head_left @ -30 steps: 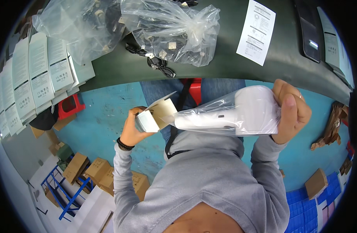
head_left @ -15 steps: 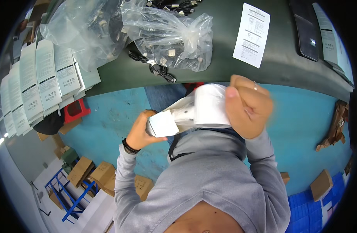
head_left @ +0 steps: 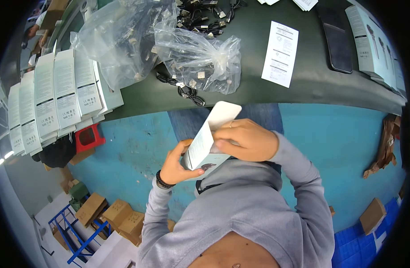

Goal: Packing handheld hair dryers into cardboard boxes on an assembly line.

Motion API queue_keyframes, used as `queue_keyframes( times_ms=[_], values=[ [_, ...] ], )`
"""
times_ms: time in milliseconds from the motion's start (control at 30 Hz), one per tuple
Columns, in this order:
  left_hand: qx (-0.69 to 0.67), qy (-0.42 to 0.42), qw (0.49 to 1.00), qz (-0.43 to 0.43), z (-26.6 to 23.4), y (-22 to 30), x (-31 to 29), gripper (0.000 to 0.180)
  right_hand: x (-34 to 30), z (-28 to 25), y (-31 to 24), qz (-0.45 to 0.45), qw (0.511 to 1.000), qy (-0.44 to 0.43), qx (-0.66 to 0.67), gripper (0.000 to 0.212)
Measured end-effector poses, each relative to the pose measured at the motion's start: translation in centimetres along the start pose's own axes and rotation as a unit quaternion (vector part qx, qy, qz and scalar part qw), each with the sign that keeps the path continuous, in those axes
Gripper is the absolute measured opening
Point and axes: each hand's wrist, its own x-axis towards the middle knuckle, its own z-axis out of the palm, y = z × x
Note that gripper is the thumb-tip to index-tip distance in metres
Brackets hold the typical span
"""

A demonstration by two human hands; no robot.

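My left hand (head_left: 177, 164) is wrapped round a pale, tall box (head_left: 200, 147) with dark print, gripping it low on its side in front of my waist. The box tilts, and its white top flap (head_left: 226, 110) stands up. My right hand (head_left: 247, 140) is at the open mouth, its fingers bent and close together. The fingertips go behind the box's edge, so whatever they hold is hidden. On the dark green table above lie a clear plastic bag (head_left: 227, 62) of small parts, a coiled black cable (head_left: 190, 94) and a printed sheet (head_left: 280, 53).
Several upright pale boxes (head_left: 45, 98) line the table's left end. More cables (head_left: 200, 18) lie at the back. A black phone (head_left: 336, 42) and printed boxes (head_left: 368, 44) are at right. A red stool (head_left: 90, 138) and cardboard cartons (head_left: 118, 212) stand on the left floor.
My right hand has come down and left from a raised fist to the box's mouth. The box has turned flap-up. The white piece in clear plastic beside my right hand is out of sight.
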Motion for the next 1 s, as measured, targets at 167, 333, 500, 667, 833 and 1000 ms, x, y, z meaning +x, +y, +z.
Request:
queue_keyframes(
  times_ms=[167, 333, 500, 667, 833, 1000],
  values=[
    [0.053, -0.036, 0.998, -0.021, 1.1, 1.1, 0.8, 0.086, -0.4, 0.9, 1.5, 0.043, 0.999, -0.007, -0.017, 0.021],
    [0.044, 0.044, 0.998, 0.026, 2.9, 0.5, 0.4, 0.093, -1.6, 2.9, 1.6, -0.074, 0.924, 0.318, -0.2, 0.023],
    [0.152, 0.019, 0.984, 0.088, 2.4, 1.5, 0.1, 0.102, -4.0, 4.3, 1.9, 0.005, 0.916, 0.399, -0.045, 0.022],
    [0.122, 0.042, 0.981, 0.143, 2.2, 2.4, -0.7, 0.089, -3.5, 7.9, 2.6, -0.068, 0.85, 0.457, 0.252, 0.043],
    [0.111, 0.039, 0.982, 0.146, 2.3, 3.2, -1.7, 0.093, -4.7, 9.3, 2.8, -0.018, 0.898, 0.326, 0.296, 0.047],
    [0.129, 0.078, 0.969, 0.195, 2.2, 4.4, -1.1, 0.091, -2.8, 9.1, 1.0, -0.099, 0.873, 0.34, 0.336, 0.048]
  ],
)
